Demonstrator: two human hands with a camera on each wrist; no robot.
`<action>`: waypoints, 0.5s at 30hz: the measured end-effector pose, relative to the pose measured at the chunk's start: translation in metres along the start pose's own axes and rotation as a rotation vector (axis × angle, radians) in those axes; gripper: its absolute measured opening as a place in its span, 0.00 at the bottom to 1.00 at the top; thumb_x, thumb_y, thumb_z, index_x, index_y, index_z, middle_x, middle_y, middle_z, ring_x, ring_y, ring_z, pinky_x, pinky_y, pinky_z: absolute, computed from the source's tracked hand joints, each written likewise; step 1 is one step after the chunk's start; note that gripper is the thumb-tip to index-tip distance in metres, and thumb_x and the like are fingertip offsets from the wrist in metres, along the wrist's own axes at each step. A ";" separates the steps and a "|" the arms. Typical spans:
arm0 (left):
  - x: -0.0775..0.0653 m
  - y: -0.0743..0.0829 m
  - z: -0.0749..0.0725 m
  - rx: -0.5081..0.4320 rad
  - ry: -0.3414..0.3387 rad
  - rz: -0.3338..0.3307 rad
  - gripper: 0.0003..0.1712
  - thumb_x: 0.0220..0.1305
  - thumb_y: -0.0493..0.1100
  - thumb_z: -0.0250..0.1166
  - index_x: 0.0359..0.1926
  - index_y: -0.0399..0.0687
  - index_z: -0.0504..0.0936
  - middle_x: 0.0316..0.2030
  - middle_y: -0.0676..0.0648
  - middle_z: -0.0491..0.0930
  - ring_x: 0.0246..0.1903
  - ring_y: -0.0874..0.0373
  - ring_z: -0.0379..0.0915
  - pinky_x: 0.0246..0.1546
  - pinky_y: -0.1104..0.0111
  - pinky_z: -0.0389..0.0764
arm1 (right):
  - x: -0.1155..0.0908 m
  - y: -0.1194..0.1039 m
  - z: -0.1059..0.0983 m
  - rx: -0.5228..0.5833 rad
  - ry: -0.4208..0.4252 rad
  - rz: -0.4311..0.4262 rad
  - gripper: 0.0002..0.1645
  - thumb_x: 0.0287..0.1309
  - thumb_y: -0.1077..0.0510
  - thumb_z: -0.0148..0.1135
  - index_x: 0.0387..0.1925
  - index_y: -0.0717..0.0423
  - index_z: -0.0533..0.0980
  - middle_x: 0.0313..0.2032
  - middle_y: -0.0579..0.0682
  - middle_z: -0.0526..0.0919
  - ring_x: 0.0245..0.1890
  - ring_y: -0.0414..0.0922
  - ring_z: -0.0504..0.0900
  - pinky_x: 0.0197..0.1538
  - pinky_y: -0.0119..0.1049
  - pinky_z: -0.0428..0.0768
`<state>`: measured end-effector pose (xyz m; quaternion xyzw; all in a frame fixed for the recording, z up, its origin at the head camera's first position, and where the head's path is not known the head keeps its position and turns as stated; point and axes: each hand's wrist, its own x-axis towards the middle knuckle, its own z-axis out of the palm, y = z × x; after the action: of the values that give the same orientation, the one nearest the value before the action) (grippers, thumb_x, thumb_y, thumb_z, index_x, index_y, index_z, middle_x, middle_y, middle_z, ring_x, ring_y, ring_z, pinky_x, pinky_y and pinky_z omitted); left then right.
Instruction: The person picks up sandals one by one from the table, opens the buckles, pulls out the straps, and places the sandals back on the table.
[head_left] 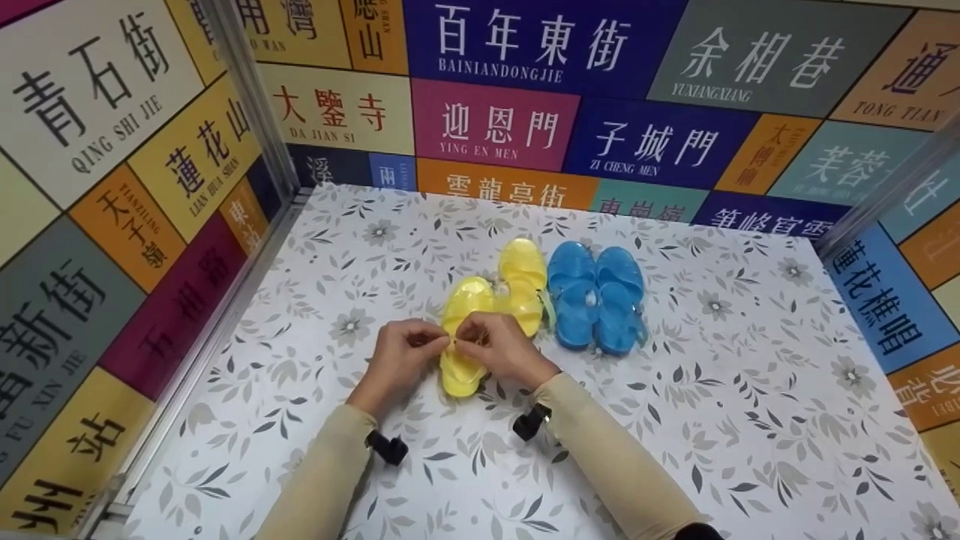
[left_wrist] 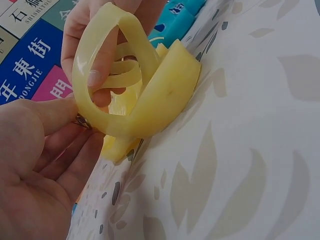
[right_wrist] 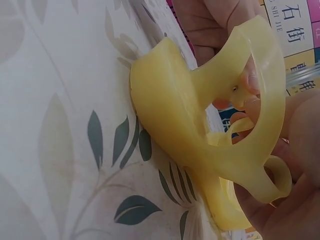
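Observation:
A yellow jelly sandal (head_left: 469, 294) lies on the patterned surface with its toe pointing away. Both hands meet over its ankle strap (left_wrist: 82, 65). At the strap's side, my left hand (head_left: 405, 358) pinches it near a small metal buckle (left_wrist: 83, 120) with thumb and fingertips. From the other side my right hand (head_left: 504, 349) pinches the strap too, its fingers curled by a loop of the strap (right_wrist: 280, 175). The heel cup (right_wrist: 160, 100) faces the wrist cameras. Just beyond, to the right, lies a second yellow sandal (head_left: 522, 256).
Two blue sandals (head_left: 574, 259) stand side by side right of the yellow pair. White leaf-and-flower cloth (head_left: 720, 420) covers the table. Panels with street names (head_left: 495, 124) wall in the back and both sides, with a metal frame post (head_left: 262, 97) at the left corner.

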<state>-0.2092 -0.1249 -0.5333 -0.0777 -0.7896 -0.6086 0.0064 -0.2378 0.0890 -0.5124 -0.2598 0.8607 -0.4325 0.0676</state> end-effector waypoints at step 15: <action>0.003 0.000 0.003 0.022 -0.001 0.036 0.04 0.66 0.38 0.74 0.40 0.52 0.93 0.36 0.52 0.90 0.38 0.56 0.85 0.43 0.66 0.85 | 0.006 -0.002 0.004 0.059 -0.012 0.024 0.07 0.64 0.56 0.74 0.42 0.48 0.84 0.38 0.41 0.89 0.40 0.39 0.85 0.45 0.35 0.86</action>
<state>-0.2115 -0.1219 -0.5335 -0.0922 -0.7947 -0.5996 0.0179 -0.2405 0.0819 -0.5128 -0.2501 0.8503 -0.4552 0.0857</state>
